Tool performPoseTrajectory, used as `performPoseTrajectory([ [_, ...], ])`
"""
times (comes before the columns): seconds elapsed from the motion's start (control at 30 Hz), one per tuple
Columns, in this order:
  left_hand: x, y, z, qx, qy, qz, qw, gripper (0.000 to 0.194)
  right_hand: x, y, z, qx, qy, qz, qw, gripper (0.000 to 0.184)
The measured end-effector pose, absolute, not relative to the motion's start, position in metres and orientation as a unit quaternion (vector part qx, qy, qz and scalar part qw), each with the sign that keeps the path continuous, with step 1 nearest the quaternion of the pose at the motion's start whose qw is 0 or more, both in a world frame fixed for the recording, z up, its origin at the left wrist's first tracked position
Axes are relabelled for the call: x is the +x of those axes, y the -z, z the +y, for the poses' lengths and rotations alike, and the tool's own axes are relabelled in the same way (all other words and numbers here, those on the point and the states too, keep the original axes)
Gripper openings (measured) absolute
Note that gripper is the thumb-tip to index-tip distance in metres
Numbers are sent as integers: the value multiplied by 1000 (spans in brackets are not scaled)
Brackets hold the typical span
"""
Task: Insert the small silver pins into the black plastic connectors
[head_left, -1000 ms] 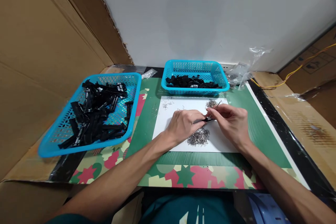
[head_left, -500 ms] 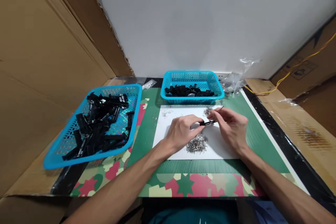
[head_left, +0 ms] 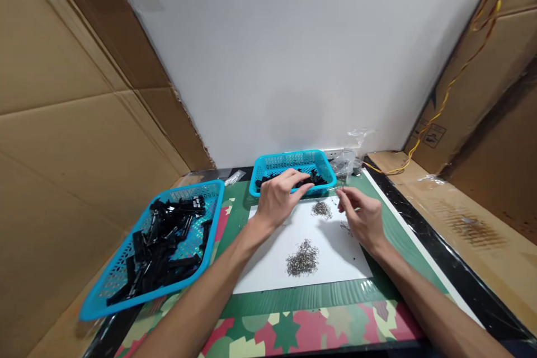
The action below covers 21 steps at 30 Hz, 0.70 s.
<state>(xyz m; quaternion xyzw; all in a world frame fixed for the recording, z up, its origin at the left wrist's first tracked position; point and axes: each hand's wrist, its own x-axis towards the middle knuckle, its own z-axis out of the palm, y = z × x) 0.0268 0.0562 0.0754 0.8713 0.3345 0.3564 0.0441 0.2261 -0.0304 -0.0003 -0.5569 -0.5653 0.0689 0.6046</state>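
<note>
My left hand (head_left: 279, 198) hangs over the front rim of the small blue basket (head_left: 257, 169), thumb and fingers apart, with nothing visible between them. Behind the fingertips lie small black plastic parts (head_left: 318, 179) in that basket. To the right, my right hand (head_left: 363, 215) is closed in a pinch above the white sheet (head_left: 264, 274); a thin tip shows at the fingers, too small to name. On the sheet are a larger heap of small metal pieces, like tiny springs (head_left: 302, 259), and a smaller metal heap (head_left: 321, 209) near my right hand.
A larger blue basket (head_left: 218, 218) with black plastic parts (head_left: 155, 251) stands at the left. Clear plastic bags (head_left: 346, 163) lie at the back right, near a yellow twisted cable (head_left: 413, 152). Cardboard walls (head_left: 62, 140) flank the green mat (head_left: 403, 251).
My left hand has moved from the black part over the sheet to the back basket; that part no longer shows in my hands. My right hand has drawn apart from the left. The view has tilted up.
</note>
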Motion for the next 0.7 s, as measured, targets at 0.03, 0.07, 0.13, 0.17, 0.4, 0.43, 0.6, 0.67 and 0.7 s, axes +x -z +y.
performPoseTrajectory([
  [0.03, 33, -82, 66, 881, -316, 351, 32, 21, 226, 2, -29, -555, -53, -588, 586, 26],
  [0.07, 40, -87, 77, 889, -271, 369, 26, 22, 227, 4, -27, -552, -39, -606, 571, 26],
  [0.13, 53, -93, 97, 896, -205, 392, 29, 22, 227, 6, -24, -551, -13, -625, 552, 26],
  [0.17, 58, -94, 106, 899, -189, 394, 33, 22, 228, 7, -23, -551, -2, -630, 547, 26],
  [0.4, 77, -89, 139, 901, -121, 408, 81, 17, 233, 6, -20, -547, 25, -644, 535, 26],
  [0.43, 77, -88, 140, 901, -114, 410, 90, 17, 233, 6, -20, -547, 25, -645, 533, 26],
  [0.6, 75, -84, 142, 897, -98, 410, 131, 16, 234, 7, -20, -556, 34, -642, 527, 27],
  [0.67, 73, -83, 141, 895, -105, 409, 147, 17, 235, 7, -21, -561, 39, -641, 523, 29],
  [0.7, 72, -83, 139, 892, -115, 409, 153, 19, 236, 8, -22, -561, 40, -642, 522, 30],
])
